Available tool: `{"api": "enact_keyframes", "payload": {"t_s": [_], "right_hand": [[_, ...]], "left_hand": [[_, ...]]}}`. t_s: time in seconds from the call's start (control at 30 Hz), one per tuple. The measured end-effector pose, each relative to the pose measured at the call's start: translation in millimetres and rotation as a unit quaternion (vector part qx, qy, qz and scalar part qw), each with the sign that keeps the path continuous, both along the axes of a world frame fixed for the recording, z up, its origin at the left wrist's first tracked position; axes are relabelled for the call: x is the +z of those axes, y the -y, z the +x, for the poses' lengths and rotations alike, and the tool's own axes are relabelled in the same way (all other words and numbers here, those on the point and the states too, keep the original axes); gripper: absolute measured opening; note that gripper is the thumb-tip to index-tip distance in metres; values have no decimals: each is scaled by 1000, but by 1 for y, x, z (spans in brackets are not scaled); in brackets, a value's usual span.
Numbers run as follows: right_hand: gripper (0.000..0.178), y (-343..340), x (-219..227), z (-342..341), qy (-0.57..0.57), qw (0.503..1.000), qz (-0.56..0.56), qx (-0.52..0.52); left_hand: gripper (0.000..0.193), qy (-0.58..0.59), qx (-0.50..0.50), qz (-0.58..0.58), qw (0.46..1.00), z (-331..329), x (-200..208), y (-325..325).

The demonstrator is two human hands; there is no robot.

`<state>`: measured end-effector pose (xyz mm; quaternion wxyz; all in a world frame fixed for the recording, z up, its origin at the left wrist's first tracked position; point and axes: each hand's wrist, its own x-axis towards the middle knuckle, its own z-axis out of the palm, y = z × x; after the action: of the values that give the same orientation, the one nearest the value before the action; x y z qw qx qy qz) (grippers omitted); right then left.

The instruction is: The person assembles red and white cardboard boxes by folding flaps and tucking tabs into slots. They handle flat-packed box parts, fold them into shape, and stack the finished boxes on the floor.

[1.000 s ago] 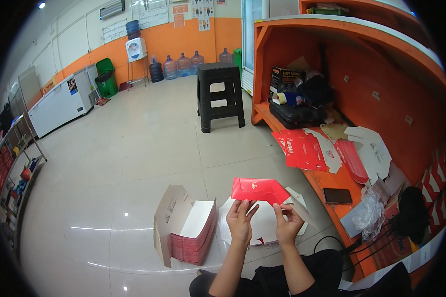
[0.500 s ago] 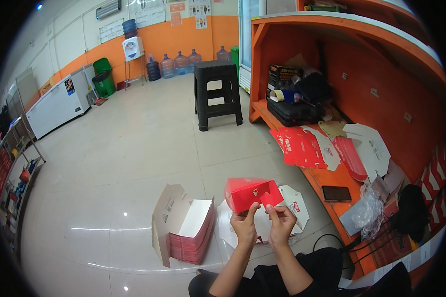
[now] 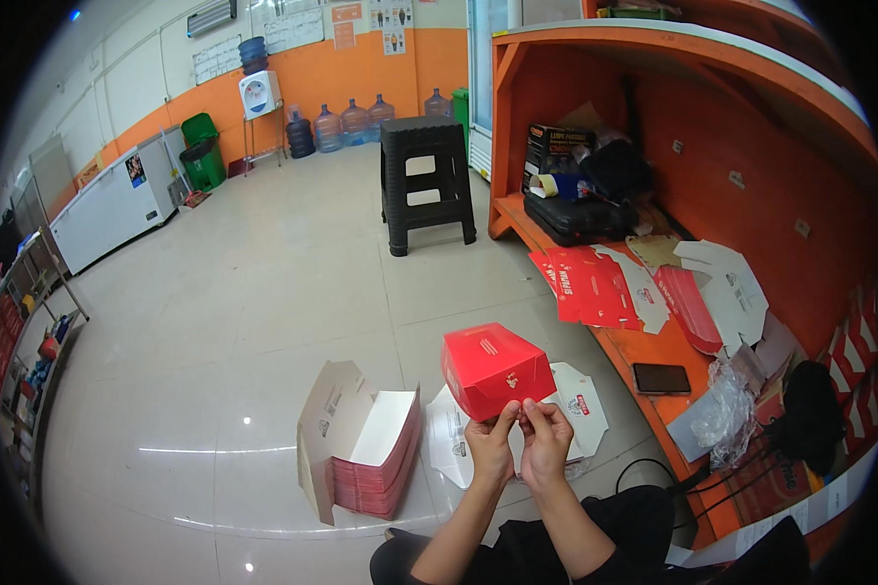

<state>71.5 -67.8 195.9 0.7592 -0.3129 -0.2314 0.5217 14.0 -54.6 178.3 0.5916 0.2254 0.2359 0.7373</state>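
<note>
A red cardboard food box (image 3: 493, 369), folded into shape, is held up in front of me between both hands. My left hand (image 3: 491, 444) grips its near lower edge, thumb on the outside and fingers partly hidden beneath. My right hand (image 3: 546, 439) pinches the same edge just beside it, the two thumbs nearly touching. Below the box, flat white die-cut cardboard blanks (image 3: 578, 409) lie on the floor, partly covered by my hands. To their left stands a stack of nested red-sided boxes (image 3: 379, 478), with an open grey-white flap (image 3: 327, 429) upright along its left side.
On the right, an orange shelf (image 3: 619, 356) carries red printed blanks (image 3: 595, 288), a phone (image 3: 661, 378), crumpled clear plastic (image 3: 727, 414) and a black case (image 3: 576, 219). A black stool (image 3: 427, 185) stands ahead. Farther back are a white chest freezer (image 3: 117, 210) and water jugs (image 3: 356, 122).
The box's near side has gone from open, with its inside showing, to closed. The box is tipped so its broad face shows, and my hands have drawn closer together.
</note>
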Motion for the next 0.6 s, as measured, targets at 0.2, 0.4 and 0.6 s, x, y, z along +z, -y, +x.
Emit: {"api": "enact_keyframes", "payload": {"t_s": [0.2,0.4,0.6], "right_hand": [[19,-16,-11,6,-73,994,-5,77],[20,-71,-18,2,370,926,71,-1],[28,-119,-36,-120,708,675,206,18]], "left_hand": [[20,49,-42,-28,998,-1,4,1],[31,-107,19,-10,994,-5,-39,-29],[40,-718,-31,198,666,5,-207,-22]]}}
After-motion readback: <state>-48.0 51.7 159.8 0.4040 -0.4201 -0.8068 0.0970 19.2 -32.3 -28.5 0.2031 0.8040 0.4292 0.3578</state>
